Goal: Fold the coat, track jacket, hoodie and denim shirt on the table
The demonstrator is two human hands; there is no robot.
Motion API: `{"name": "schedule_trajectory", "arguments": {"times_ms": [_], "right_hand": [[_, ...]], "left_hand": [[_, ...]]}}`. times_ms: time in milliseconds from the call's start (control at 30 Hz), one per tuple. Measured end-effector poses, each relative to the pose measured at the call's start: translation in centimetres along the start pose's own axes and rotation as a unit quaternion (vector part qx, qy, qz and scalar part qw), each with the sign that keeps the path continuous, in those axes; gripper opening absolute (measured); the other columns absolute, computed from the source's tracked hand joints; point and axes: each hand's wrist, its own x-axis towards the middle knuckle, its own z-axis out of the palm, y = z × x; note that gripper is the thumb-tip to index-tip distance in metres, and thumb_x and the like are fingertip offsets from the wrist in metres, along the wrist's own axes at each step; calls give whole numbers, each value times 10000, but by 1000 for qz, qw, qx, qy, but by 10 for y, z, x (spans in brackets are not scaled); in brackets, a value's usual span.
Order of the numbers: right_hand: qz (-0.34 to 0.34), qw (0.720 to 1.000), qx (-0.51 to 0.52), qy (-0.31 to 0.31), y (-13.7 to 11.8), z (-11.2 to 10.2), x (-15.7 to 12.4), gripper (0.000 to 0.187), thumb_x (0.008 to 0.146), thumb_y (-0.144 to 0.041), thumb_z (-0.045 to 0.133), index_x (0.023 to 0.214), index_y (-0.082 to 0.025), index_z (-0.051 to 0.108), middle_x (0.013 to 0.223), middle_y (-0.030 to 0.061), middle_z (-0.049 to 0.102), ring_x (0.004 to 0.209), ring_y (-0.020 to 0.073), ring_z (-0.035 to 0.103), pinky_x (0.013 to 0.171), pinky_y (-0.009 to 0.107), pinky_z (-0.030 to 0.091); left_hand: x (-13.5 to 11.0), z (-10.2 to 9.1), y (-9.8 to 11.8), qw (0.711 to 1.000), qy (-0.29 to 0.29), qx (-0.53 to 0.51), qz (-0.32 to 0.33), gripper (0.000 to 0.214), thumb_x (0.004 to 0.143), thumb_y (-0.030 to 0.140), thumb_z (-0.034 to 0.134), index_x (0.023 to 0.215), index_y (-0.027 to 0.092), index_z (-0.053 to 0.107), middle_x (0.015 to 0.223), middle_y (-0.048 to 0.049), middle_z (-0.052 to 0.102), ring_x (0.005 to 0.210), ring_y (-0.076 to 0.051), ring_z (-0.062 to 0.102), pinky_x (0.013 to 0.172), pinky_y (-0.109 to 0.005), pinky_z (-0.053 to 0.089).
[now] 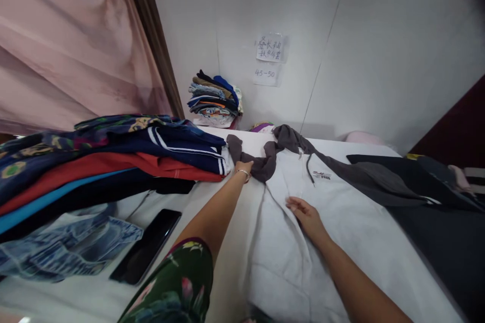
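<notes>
White table (235,212): left hand (243,167) pinches grey sleeve (261,164); right hand (305,212), fingers loosely together, flattens hoodie (341,212) (folding stage; sleeve probably crosses inward next).

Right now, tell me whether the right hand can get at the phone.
Probably not easily: the right hand rests on the hoodie, and the left arm lies between it and the phone.

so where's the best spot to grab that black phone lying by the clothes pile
Judging by its pose, take the black phone by its long edges, near the middle, coming straight down from above. It lies flat and face up on the white surface, with its right edge bare, while denim crowds its left side.
</notes>
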Motion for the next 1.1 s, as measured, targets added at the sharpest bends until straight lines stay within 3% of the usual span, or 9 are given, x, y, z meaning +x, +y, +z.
{"name": "schedule_trajectory", "arguments": {"times_ms": [133,233,367,500,567,667,867,1000,1100], "right_hand": [[-35,998,-47,6,4,-3,-4,557,622,-607,751,1006,-206,697,1072,104,718,1042,279,647,999,487,459],[-25,998,-57,10,2,-1,-8,588,640,-610,728,1063,-202,689,1154,119,685,1118,303,605,928,476,505],[-3,994,-39,-98,-13,26,-13,596,714,-542,699,1217,-231,631,1224,105,658,1150,292,593,952,486,488],[-112,957,-115,-240,-23,84,-15,533,814,-442,629,1315,-272,566,1411,56,526,1303,255,474,1120,477,310],[-157,927,-187,-286,-22,113,-18,528,807,-401,642,1313,-268,569,1447,61,485,1348,274,416,1134,488,264],[-175,889,-273,-324,-18,140,-26,560,785,-356,670,1326,-269,553,1456,78,470,1371,326,370,1126,548,217],[-127,892,-251,-354,-16,147,-60,710,796,-429,635,1441,-217,426,1483,146,404,1367,330,380,1123,548,240],[-67,896,-142,-415,-2,151,-90,966,594,-514,774,1429,-504,289,1549,-74,181,1416,293,276,1094,512,319],[14,861,-98,-499,5,154,-110,1002,441,-485,842,1289,-673,343,1463,-201,327,1249,277,529,918,422,513]], "left_hand": [[3,17,4,991,26,103,85,392,887,350,605,1215,140,557,1224,-112,578,1058,-225,595,883,-426,520],[5,7,23,972,36,146,180,389,886,355,606,1201,130,566,1221,-119,580,1052,-224,596,887,-428,516],[19,-46,81,929,91,173,314,362,932,149,458,1290,141,514,1346,-138,499,1250,-239,466,1048,-431,394],[42,-107,114,895,130,222,366,456,872,54,421,1309,150,511,1382,-151,459,1315,-247,387,1093,-386,315],[50,-122,104,890,135,271,341,415,850,114,490,1260,133,552,1342,-173,492,1272,-283,430,1056,-416,349],[51,-122,69,892,109,303,318,359,826,261,582,1148,112,629,1253,-181,568,1202,-304,491,1020,-409,385],[-1,-87,-7,883,28,299,362,298,869,310,534,1083,164,680,1174,-90,642,1109,-215,568,992,-286,416],[-51,-78,-54,899,-24,280,336,343,853,353,565,1125,166,660,1086,-81,663,904,-182,641,867,-273,489],[-81,-87,-82,916,-51,260,300,407,833,370,580,1188,174,618,1149,-95,632,951,-204,633,894,-302,483]]}}
